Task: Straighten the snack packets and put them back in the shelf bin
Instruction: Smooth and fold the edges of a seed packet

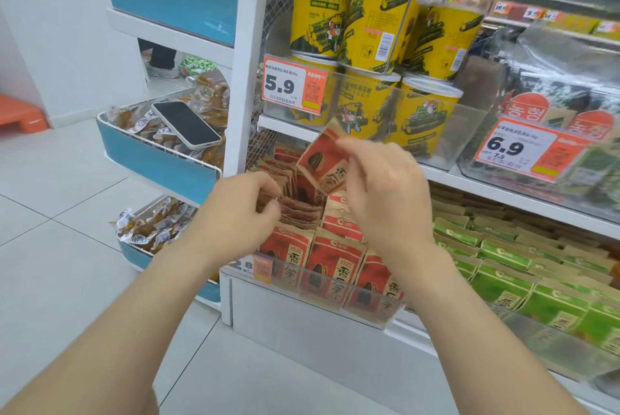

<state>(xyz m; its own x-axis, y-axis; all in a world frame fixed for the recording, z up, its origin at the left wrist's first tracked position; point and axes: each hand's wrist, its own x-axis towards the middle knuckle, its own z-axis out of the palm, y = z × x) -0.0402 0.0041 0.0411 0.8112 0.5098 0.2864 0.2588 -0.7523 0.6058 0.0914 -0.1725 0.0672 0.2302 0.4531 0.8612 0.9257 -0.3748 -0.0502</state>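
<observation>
Red snack packet (322, 163): tilted, just above shelf bin (335, 295), pinched in right hand (385, 193) grip. Left hand (241, 210) grip: fingers curled on standing packets (295, 210), bin's rear left

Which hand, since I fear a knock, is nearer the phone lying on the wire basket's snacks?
Left. The left hand is below and right of the phone, pinching binned sunflower-seed packets; the right hand is farther right, pinching a raised packet.
</observation>
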